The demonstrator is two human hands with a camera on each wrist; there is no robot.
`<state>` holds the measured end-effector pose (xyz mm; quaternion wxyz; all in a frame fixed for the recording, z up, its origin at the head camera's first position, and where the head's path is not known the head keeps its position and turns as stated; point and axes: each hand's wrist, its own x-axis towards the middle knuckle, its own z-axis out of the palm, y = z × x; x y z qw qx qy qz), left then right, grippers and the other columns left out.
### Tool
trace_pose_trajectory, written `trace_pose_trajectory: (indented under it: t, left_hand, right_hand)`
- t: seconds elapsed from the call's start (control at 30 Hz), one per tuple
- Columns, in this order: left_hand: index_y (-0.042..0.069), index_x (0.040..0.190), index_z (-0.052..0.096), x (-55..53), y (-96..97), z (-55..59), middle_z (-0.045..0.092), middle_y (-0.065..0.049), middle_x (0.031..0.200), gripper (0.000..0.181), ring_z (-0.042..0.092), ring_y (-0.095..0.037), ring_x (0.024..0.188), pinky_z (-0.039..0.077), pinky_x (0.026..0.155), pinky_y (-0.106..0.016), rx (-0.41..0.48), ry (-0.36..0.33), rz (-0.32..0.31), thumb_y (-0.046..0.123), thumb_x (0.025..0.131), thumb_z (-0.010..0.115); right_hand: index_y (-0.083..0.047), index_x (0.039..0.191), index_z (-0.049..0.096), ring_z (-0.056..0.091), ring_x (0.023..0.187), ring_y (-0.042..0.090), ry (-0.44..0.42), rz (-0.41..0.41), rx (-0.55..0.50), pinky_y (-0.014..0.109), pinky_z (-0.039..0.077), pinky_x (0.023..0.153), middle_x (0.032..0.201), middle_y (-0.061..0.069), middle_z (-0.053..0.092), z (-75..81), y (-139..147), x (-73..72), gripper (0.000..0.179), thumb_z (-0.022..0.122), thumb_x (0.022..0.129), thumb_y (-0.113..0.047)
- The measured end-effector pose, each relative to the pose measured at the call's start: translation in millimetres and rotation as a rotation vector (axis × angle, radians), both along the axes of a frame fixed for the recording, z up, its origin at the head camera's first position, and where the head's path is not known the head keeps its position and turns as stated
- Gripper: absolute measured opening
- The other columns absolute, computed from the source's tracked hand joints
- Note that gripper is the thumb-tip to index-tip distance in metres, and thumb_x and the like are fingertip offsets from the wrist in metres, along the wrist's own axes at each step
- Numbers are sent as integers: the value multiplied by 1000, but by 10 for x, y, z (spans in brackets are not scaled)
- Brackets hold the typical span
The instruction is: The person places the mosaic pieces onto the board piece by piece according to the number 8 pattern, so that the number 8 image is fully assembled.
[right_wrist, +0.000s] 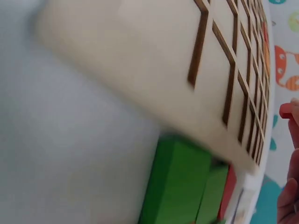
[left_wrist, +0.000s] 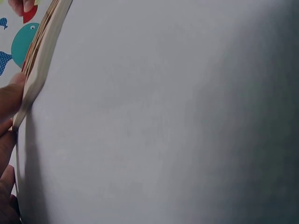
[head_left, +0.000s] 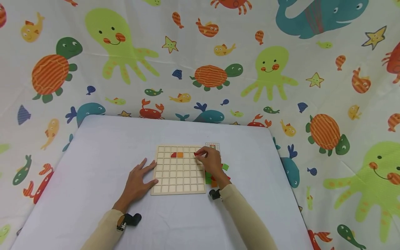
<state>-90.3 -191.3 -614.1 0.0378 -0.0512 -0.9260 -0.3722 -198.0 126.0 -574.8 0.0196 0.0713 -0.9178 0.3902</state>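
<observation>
A wooden grid board (head_left: 178,177) lies on the white-covered table. In its upper part a red rounded tile (head_left: 173,155) sits beside an orange square tile (head_left: 180,155). My left hand (head_left: 137,180) has its fingers spread, with the fingertips and thumb touching the board's left edge. Over the board's upper right side, my right hand (head_left: 210,161) pinches a red quarter-round tile (left_wrist: 30,14) between thumb and fingertips. The same held tile (right_wrist: 285,111) shows at the right edge of the right wrist view.
Right of the board lie loose tiles, among them a green tile (head_left: 225,167) and an orange tile (head_left: 214,183), partly hidden by my right forearm. A card with a printed grid (head_left: 212,144) lies behind my right hand. A sea-animal curtain (head_left: 187,45) hangs behind the table.
</observation>
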Motion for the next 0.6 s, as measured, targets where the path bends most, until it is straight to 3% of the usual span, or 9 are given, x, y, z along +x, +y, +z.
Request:
trace_pose_trajectory:
  t: [0.27, 0.43, 0.6]
  left_hand:
    - [10, 155, 55, -4, 4, -16, 37, -31, 167, 76, 34, -53, 155, 24, 125, -72, -7, -14, -7, 24, 87, 87]
    - [9, 154, 55, -4, -7, -21, 37, -31, 167, 77, 35, -53, 155, 23, 126, -71, -5, -20, -4, 23, 86, 87]
    - [9, 155, 55, -8, -17, -9, 36, -30, 168, 77, 34, -52, 156, 22, 126, -71, -10, -31, -1, 24, 87, 87]
  right_hand:
    - [-20, 94, 82, 59, 78, 11, 30, 53, 79, 26, 48, 68, 87, -5, 75, -90, -350, -102, 6, 86, 91, -23]
    - [-22, 97, 82, 58, 86, 12, -12, 77, 121, 28, 47, 73, 88, -7, 72, -88, -450, -113, 8, 86, 91, -24]
    - [-20, 98, 83, 60, 88, 16, -47, 65, 99, 33, 50, 76, 90, -4, 74, -28, -486, -105, 9, 87, 90, -24]
